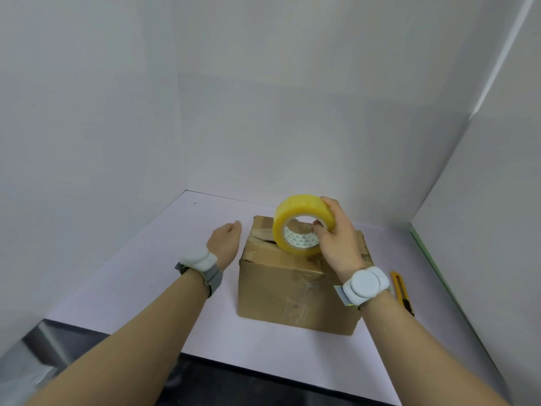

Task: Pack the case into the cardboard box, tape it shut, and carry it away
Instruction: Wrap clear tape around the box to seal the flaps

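Cardboard box (295, 291) sits on the pale bench (152, 273), roughly centre, one corner toward the viewer. Top flaps are folded down; a crooked gap shows along the seam at the far left of the lid. The flaps look creased. Clear old tape glints on the near face and near the top right edge. The case is not visible; cannot tell whether it is inside.

Right hand (339, 241) holds a roll of yellowish tape (301, 227) upright on edge, above the box top and touching or nearly touching the lid near its middle. The fingers (317, 227) are clamped on the roll: some hook through the core, the thumb side wraps over the outer rim at the right. The core's inner lining shows a white and grey triangle pattern. Cannot tell whether a free end of tape is pulled out.

Left hand (225, 241) is just beside the box's left edge, at about lid height, holding nothing. It is seen from the back; fingers are curled away from the camera, loosely together, and whether the tips touch the box cannot be told.

Both wrists carry white round bands (366, 284) on grey straps.

A yellow utility knife (402, 291) lies on the bench to the right of the box, near it but apart, partly hidden behind the right wrist.

White walls (263, 98) enclose the bench on three sides.
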`<state>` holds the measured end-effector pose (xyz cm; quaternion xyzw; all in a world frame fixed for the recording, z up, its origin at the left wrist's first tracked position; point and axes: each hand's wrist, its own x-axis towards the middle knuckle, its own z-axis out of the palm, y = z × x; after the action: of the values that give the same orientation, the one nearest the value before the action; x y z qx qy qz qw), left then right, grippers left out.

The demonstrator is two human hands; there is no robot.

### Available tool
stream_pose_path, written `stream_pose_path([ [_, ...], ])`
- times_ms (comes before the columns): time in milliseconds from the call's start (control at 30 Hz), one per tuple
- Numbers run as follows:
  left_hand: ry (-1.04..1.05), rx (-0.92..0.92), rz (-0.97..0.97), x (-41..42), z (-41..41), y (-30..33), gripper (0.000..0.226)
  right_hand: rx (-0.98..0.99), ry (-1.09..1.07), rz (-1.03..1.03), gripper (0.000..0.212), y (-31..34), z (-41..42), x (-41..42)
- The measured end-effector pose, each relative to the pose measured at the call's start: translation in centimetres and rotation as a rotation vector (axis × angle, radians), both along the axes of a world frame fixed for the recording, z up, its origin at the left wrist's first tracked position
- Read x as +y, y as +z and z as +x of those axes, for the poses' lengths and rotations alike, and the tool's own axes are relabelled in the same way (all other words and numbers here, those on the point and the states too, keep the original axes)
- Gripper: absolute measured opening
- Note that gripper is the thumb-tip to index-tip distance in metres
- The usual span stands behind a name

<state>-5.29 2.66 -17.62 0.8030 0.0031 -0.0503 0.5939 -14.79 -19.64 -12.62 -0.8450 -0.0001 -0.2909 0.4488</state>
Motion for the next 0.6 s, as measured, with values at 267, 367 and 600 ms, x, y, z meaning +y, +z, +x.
stream_pose_path([
  [267,-0.103,0.266,-0.067,-3.1,-0.6,2.3,0.066,0.005,0.002,0.102,0.036,0.0,-0.3,0.1],
  [367,-0.097,0.318,-0.013,-2.8,-0.7,2.5,0.075,0.048,0.005,0.134,0.030,-0.2,-0.3,0.1],
  [600,-0.138,0.242,0.008,-2.7,-0.4,2.1,0.076,0.087,0.062,0.113,0.040,-0.1,-0.4,0.0],
])
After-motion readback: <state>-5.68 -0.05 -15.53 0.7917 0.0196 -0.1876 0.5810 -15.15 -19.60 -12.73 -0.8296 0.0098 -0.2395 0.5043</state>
